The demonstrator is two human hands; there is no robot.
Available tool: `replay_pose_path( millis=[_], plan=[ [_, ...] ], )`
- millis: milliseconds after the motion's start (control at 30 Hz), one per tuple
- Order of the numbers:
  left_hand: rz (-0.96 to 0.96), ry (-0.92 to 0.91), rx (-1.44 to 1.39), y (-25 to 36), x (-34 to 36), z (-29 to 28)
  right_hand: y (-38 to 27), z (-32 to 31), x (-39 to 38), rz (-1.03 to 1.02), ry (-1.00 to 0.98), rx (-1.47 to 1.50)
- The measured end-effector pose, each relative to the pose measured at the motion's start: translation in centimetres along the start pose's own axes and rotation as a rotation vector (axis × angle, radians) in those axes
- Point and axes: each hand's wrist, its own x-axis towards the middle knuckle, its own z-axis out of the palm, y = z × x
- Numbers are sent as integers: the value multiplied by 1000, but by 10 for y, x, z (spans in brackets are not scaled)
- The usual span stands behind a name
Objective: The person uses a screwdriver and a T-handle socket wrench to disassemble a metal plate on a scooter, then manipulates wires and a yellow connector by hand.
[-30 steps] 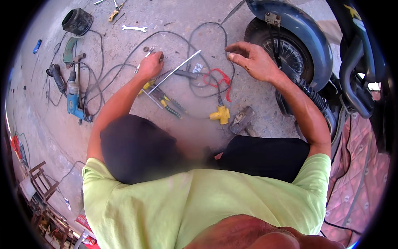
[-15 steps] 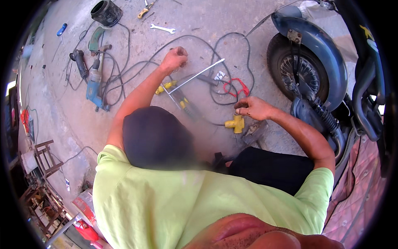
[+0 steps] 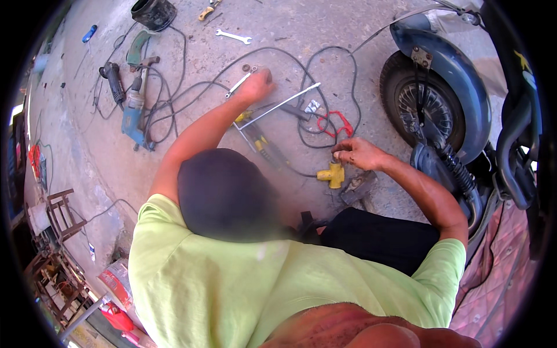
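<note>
My right hand (image 3: 361, 154) is closed, its fingers pinched round what looks like a cable plug at the top of a yellow T-shaped socket block (image 3: 332, 174). A dark cable runs into the block's left side. Over the floor, my left hand (image 3: 256, 87) has its fingers curled under, so whatever they hold is hidden. Just left of it lies a small spanner (image 3: 235, 88), with a dark ring (image 3: 246, 68) by its upper end. A long T-handle wrench (image 3: 284, 104) slants between my hands, across yellow-and-black tools (image 3: 262, 146). Red wire or strap (image 3: 343, 123) lies beyond my right hand.
A motorcycle wheel (image 3: 426, 107) with a blue fender stands at the right. Leftward lie a blue drill (image 3: 134, 119), a green power tool (image 3: 137, 47) and looped black cables. A larger spanner (image 3: 233, 36) and a black can (image 3: 154, 14) are farther off.
My left hand has shifted slightly right and down, uncovering the small spanner and the dark ring. My right hand stays at the yellow block.
</note>
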Motion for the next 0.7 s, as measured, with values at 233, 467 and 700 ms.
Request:
replay_pose_path(
  millis=[233, 467, 700],
  plan=[
    [-268, -306, -839, 3, 3, -11, -4, -1, -6, 2, 20, -26],
    [-165, -323, -1289, 16, 5, -12, -5, -2, -6, -29, 36, -65],
    [146, -18, -49, 28, 21, 15, -4, 0, -9, -7, -1, 57]
  ],
)
